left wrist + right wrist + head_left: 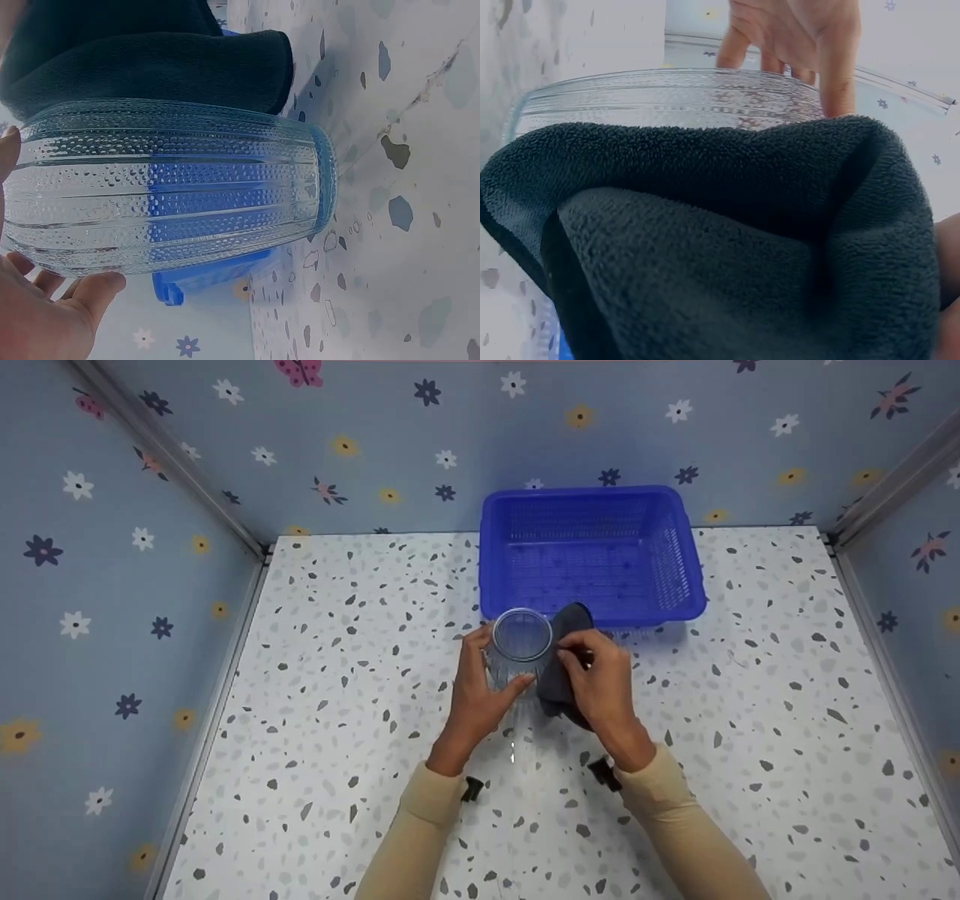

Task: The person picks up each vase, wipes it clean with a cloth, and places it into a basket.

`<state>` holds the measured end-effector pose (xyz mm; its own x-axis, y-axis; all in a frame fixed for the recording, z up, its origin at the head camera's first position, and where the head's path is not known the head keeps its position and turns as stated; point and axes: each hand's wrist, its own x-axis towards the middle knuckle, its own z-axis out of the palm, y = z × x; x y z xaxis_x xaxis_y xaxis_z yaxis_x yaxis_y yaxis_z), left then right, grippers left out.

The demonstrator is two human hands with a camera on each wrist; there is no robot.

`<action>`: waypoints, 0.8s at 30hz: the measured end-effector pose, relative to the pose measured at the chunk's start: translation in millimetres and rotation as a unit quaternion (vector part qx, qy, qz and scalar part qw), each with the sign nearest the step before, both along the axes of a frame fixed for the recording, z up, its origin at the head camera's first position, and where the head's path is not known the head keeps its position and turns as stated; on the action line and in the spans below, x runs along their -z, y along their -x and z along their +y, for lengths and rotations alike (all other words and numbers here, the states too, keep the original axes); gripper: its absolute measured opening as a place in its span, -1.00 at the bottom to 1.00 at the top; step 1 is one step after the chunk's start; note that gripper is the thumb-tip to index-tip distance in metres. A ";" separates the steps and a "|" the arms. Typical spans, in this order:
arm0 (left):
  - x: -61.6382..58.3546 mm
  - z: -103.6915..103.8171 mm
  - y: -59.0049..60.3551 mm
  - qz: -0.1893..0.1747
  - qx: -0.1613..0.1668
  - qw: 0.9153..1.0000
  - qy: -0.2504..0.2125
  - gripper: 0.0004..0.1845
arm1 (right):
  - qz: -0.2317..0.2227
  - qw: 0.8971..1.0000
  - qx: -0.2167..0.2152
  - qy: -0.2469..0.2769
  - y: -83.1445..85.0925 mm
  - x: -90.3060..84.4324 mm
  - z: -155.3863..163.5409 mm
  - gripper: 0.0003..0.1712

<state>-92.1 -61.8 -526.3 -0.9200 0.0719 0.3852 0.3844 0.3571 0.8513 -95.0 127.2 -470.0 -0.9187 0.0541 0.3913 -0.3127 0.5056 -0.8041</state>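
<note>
Glass [520, 649] sits above the speckled table [337, 697], just in front of the blue basket [592, 551]. L hand [480, 690] has fingers curled round it. R hand [600, 682] pinches a dark cloth [562, 660] vs. its side.

A white speckled bench [337, 660] is enclosed by pale blue flower-patterned walls [112, 585], with metal strips [172, 465] running up the far corners.

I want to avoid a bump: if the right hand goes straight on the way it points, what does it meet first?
Probably the basket: the right hand points up-table holding the cloth near its front wall, though depth is unclear.
</note>
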 end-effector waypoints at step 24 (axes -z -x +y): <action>-0.3 0.2 -1.3 -0.012 -0.003 1.000 0.005 -0.16 | -0.125 0.991 -0.014 -0.033 4.1 85.0 2.4 -0.89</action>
<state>-90.8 -61.6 -526.0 -0.9291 0.0697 0.3633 0.3625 0.3672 0.8566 -99.0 129.6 -555.1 -0.9883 0.0097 0.1524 -0.1216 0.5540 -0.8236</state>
